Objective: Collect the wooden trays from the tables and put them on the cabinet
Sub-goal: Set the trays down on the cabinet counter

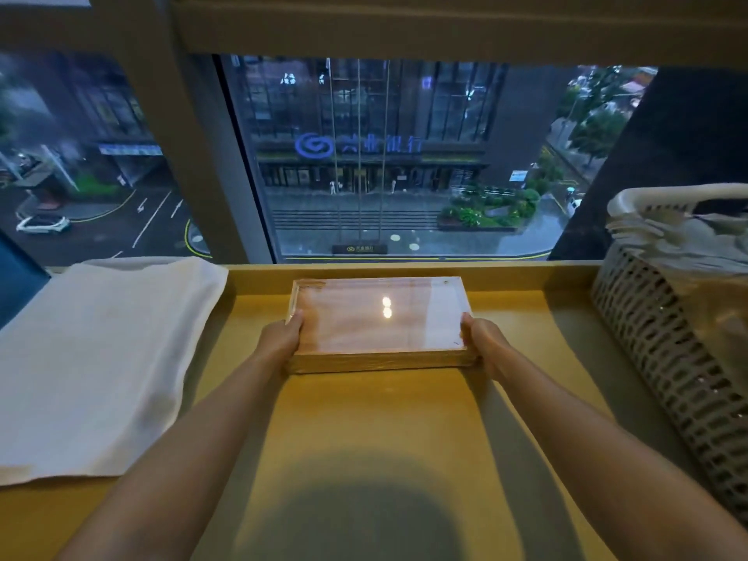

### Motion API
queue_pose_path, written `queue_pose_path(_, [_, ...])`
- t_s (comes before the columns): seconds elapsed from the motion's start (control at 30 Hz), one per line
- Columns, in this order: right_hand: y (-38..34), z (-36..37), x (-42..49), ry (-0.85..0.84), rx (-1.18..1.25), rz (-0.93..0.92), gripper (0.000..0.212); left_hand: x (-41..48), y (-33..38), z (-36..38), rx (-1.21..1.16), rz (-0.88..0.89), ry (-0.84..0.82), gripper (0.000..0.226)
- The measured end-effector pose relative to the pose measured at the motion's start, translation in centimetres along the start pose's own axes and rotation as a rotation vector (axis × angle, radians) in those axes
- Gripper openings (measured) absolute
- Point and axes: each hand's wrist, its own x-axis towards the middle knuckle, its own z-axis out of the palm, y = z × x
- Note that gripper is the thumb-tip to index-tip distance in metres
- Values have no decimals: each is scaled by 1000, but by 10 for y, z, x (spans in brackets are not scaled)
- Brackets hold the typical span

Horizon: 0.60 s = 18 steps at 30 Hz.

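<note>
Our fingers (294,321) on the left curl over the near left corner of the tray (378,317), thumb on the rim, the rest hidden under its edge; those on the right grip the near right corner the same way. So both our left hand (279,340) and our right hand (483,344) are closed around the tray, one at each short end, with the bare forearms reaching back toward us.

The tray is a shallow wooden rectangle, its long side running across our view. Its inner floor is glossy and shows two small bright reflections near the middle. The near side wall looks thick and layered, so it may be more than one tray stacked, but we cannot tell for sure. It sits flat or almost flat on the yellow surface (364,431); whether its bottom is touching we cannot tell.

Left of the tray, well apart from it, a white cloth (93,358) lies spread over the surface. Right of the tray, also apart, stands a pale lattice basket (664,358) with white folded things piled inside it. Behind the tray the surface ends in a low raised lip, and beyond that a window (384,164) looks down on a wet street and a building with a blue sign. In front of the tray, near us, a round shadow falls on the surface.
</note>
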Motion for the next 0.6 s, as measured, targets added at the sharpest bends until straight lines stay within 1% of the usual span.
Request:
queue_pose_path(0.2, [-3,10,8,-11,-18,22,34,13,2,-1,-1,-16,-14,54])
queue_pose_path(0.33, [-7,13,9,-2,-45,21,36,19,7,-2,31,-31,13,56])
queue_pose_path(0.5, [-7,12,7,-10,-47,17,36,18,9,-5,16,-63,-41,58])
queue_pose_path(0.6, [-3,8,4,-33,-100,-22,37,17,8,-10,-36,-86,-116,57])
